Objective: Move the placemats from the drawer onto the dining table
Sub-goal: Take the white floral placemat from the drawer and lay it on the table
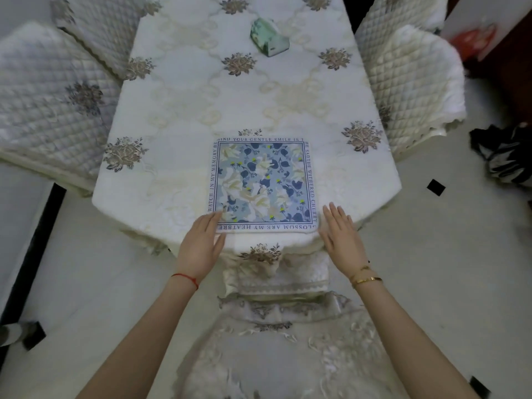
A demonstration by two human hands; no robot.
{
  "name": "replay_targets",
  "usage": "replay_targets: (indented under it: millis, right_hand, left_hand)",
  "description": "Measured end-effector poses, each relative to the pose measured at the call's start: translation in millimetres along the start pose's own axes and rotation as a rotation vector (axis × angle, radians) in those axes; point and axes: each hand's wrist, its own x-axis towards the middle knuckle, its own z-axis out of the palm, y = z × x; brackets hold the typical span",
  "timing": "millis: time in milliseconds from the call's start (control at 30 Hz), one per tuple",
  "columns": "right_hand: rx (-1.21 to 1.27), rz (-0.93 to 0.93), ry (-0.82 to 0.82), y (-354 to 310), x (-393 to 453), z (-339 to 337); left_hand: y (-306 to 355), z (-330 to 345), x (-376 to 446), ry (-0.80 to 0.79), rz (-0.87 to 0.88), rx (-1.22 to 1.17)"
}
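One placemat (263, 184) lies flat on your table (178, 116), near its front edge, between your hands. Your left hand (200, 244) rests flat, fingertips touching its near-left corner, grip wide. Your right hand (341, 234) lies just beside its right edge, fingers straight, holding nothing.
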Motion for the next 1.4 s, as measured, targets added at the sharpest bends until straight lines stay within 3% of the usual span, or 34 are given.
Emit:
replay_targets:
  millis: [267, 700, 1100, 1400]
  right_hand:
    - [0.111, -0.015, 0.196, -15, -93, -34]
    - [0.131, 0.115, 0.403, -11, -250, -55]
    - [0.174, 0.556, 0.541, -52, -437, -17]
    - [0.202, 0.86, 0.613, -25, -558, -6]
  left_hand:
    - [49, -31, -69, 0.16, 0.091, -0.012]
    - [109, -32, -166, 0.108, 0.207, -0.067]
    - [155, -23, -215, -0.081, 0.581, -0.041]
    - [260, 7, -250, -0.141, 0.827, -0.143]
